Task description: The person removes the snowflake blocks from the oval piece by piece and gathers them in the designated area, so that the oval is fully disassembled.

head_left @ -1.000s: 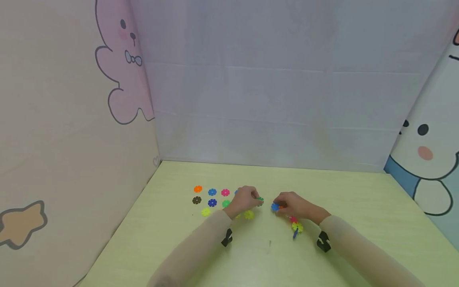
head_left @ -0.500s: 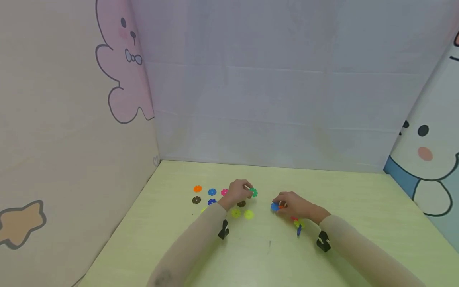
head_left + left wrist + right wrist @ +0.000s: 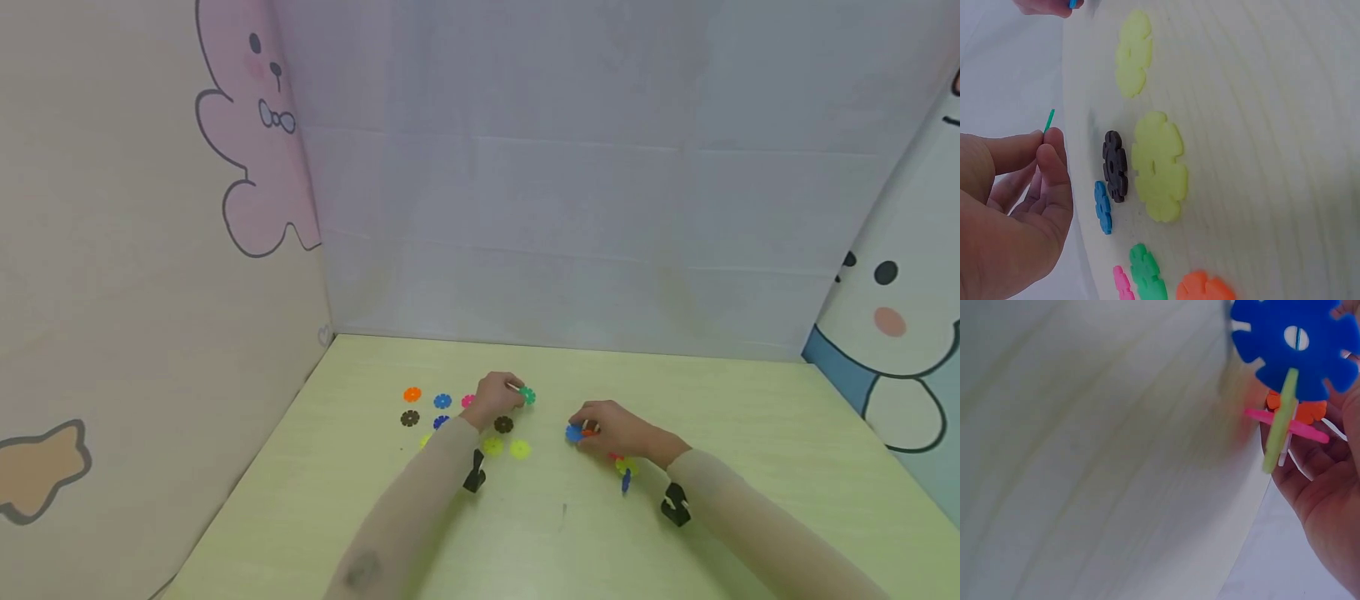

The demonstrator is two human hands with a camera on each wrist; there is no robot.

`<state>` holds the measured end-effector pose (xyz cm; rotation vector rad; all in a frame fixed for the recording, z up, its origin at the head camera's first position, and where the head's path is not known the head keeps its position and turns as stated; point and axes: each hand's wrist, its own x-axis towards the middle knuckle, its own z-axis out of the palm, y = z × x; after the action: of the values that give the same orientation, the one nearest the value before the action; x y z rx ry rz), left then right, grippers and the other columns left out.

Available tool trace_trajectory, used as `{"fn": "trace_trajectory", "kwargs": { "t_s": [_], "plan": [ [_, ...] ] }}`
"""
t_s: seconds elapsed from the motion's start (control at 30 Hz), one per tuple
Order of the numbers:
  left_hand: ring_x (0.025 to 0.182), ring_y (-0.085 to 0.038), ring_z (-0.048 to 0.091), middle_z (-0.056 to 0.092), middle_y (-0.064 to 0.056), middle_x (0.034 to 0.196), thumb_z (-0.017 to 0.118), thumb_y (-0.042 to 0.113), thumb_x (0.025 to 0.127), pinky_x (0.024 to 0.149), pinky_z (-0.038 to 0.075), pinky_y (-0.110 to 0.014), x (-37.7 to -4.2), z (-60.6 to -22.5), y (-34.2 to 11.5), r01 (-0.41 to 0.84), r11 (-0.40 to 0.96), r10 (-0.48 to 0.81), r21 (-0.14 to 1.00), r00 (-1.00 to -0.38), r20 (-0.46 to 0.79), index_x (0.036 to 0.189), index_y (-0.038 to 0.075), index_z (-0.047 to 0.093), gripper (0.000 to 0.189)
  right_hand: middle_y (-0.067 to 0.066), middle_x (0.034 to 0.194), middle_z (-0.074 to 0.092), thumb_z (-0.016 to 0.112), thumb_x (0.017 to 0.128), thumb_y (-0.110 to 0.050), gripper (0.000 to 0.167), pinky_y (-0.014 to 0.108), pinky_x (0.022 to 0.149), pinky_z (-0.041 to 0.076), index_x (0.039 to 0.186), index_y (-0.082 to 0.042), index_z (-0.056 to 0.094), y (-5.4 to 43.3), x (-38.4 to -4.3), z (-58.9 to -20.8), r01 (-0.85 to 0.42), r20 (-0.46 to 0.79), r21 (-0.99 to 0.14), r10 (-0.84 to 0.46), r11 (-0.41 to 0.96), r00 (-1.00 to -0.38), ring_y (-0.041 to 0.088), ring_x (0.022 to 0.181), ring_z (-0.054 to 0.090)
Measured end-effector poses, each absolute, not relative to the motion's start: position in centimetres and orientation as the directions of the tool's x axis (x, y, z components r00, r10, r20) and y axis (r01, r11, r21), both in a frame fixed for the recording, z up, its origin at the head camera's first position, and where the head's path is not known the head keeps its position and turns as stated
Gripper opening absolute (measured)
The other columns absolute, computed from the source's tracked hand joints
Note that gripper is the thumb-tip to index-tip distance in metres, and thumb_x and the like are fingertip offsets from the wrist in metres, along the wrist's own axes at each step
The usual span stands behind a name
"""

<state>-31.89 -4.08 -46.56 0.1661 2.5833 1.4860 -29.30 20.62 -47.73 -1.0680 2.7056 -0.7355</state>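
Observation:
My left hand (image 3: 495, 400) pinches a green notched plastic disc (image 3: 528, 396) between thumb and fingertips, above the table. In the left wrist view this disc (image 3: 1049, 120) is seen edge-on. My right hand (image 3: 615, 429) grips a chain of interlocked notched discs. A light blue disc (image 3: 573, 433) and an orange one (image 3: 590, 432) are at its fingertips. Towards me the chain runs on through a pink disc (image 3: 1316, 432), a yellow disc (image 3: 626, 467) and a dark blue disc (image 3: 626, 481). A whitish disc (image 3: 1285, 450) shows partly behind the yellow one.
Loose discs lie left and below my left hand: orange (image 3: 412, 394), light blue (image 3: 442, 401), brown (image 3: 409, 418), another brown (image 3: 503, 424) and yellow ones (image 3: 520, 449). My left forearm covers some of them. A patterned backdrop (image 3: 495, 192) encloses the table's back and sides.
My left hand has moved back and to the left with the green disc, uncovering a brown disc. My right hand stays in place, while the chain's dark blue end has shifted slightly right.

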Motion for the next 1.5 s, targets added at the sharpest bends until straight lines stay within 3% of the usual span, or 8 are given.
{"fn": "trace_trajectory", "kwargs": {
  "t_s": [0.3,0.67,0.97,1.23,1.5],
  "plan": [
    [0.08,-0.02,0.056,0.063,-0.009,0.093,0.071,0.007,0.08,0.069,0.051,-0.033,-31.7,-47.6,-3.4,0.025,0.587,0.158,0.809,-0.984,-0.084,0.096,0.001,0.069,0.018,-0.003,0.097,0.06,0.072,0.085,-0.015,0.033,0.031,0.077,0.05,0.114,-0.001,0.065,20.5,-29.4,-47.7,-0.581,0.025,-0.489,-0.656,0.65,-0.755,0.016,0.089,0.059],
    [0.1,-0.025,0.058,0.063,-0.014,0.112,0.069,0.008,0.083,0.081,0.05,-0.037,-31.7,-47.9,-2.9,0.025,0.621,0.145,0.784,-0.986,-0.084,0.112,-0.001,0.066,0.03,-0.003,0.102,0.062,0.071,0.085,-0.016,0.031,0.034,0.077,0.05,0.114,-0.005,0.065,20.6,-29.4,-47.9,-0.556,0.008,-0.51,-0.643,0.656,-0.766,0.019,0.093,0.059],
    [0.088,-0.02,0.059,0.064,-0.008,0.1,0.065,0.011,0.087,0.074,0.052,-0.032,-31.5,-47.3,-2.8,0.073,0.693,0.154,0.718,-0.987,-0.048,0.107,0.003,0.068,0.022,-0.001,0.103,0.063,0.072,0.084,-0.014,0.031,0.035,0.08,0.049,0.113,-0.004,0.065,20.4,-29.2,-47.6,-0.548,0.001,-0.493,-0.629,0.676,-0.777,0.018,0.092,0.058],
    [0.074,-0.014,0.06,0.066,-0.003,0.083,0.065,0.012,0.087,0.064,0.049,-0.027,-30.1,-47.1,-2.9,0.076,0.609,0.235,0.79,-0.968,-0.088,0.099,0.002,0.067,0.016,0.001,0.105,0.064,0.072,0.084,-0.014,0.031,0.036,0.08,0.049,0.113,-0.003,0.065,20.6,-29.3,-47.9,-0.562,0.027,-0.506,-0.639,0.655,-0.769,0.019,0.092,0.059],
    [0.072,-0.012,0.061,0.066,-0.001,0.077,0.066,0.013,0.087,0.068,0.05,-0.025,-29.1,-47.5,-2.3,0.081,0.546,0.308,0.834,-0.945,-0.11,0.097,0.001,0.067,0.016,0.002,0.105,0.064,0.072,0.084,-0.016,0.032,0.036,0.079,0.049,0.113,-0.004,0.065,20.7,-29.0,-47.9,-0.567,0.056,-0.516,-0.636,0.642,-0.77,0.019,0.092,0.059]
  ]
}}
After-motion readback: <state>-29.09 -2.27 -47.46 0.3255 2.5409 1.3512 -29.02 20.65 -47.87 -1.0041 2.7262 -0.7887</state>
